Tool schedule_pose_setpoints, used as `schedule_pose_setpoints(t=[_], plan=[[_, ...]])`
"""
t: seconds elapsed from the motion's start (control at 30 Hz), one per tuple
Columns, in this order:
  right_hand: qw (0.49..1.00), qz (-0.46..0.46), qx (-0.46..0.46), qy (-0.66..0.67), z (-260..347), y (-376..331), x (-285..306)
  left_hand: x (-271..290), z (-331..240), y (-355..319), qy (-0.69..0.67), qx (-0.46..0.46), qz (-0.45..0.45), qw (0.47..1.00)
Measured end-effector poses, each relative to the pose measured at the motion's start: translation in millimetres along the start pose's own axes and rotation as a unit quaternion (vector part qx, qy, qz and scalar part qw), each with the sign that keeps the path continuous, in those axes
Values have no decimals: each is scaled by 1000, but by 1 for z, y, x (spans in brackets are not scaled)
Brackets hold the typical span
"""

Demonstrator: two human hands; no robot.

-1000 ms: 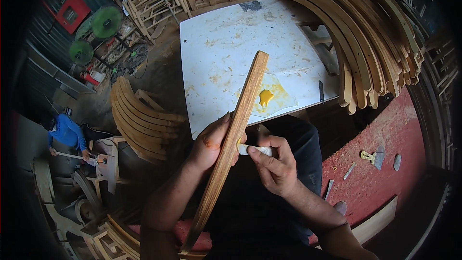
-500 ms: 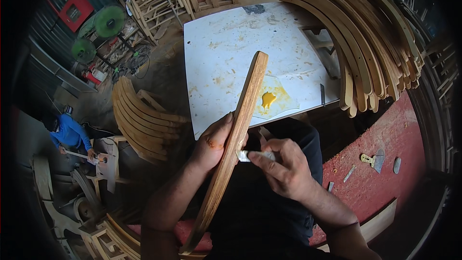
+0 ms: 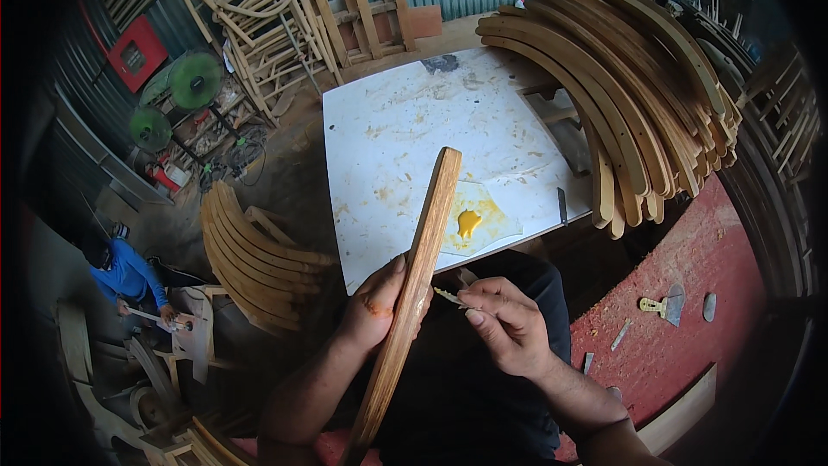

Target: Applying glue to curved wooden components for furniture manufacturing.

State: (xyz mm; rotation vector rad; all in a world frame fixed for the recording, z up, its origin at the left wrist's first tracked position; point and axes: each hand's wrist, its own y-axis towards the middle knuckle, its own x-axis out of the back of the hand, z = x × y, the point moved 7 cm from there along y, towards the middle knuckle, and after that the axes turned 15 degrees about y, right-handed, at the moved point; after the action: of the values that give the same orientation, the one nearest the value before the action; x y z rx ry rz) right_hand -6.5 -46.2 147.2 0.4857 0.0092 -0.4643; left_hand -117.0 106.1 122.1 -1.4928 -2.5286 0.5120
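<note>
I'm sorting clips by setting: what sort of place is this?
Probably a woodworking shop: there is a big pile of curved wooden pieces at the right, a smaller stack at the left, and a wooden bar in the person's left hand.

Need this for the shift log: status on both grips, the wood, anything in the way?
Left grip closed around wooden bar. Right grip pinching thin tool, yellow on its tip, beside bar; contact unclear. Nothing seen between tool and bar.
</note>
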Motion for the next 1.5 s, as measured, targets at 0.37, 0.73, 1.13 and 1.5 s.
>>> schedule_pose_setpoints(t=[0.37, 0.73, 1.13, 1.5], plan=[[873, -274, -135, 380, -26, 26, 71, -10, -77, -5, 177, -153, 2, 972], [806, -113, 205, 543, 111, 31, 85, -87, -136, -11, 476, -432, 188, 743], [876, -159, 289, 351, 89, 51, 12, -18, -74, 5, 135, -397, -246, 874], [902, -147, 122, 387, -23, 16, -35, -8, 19, 25, -485, -126, -44, 864]])
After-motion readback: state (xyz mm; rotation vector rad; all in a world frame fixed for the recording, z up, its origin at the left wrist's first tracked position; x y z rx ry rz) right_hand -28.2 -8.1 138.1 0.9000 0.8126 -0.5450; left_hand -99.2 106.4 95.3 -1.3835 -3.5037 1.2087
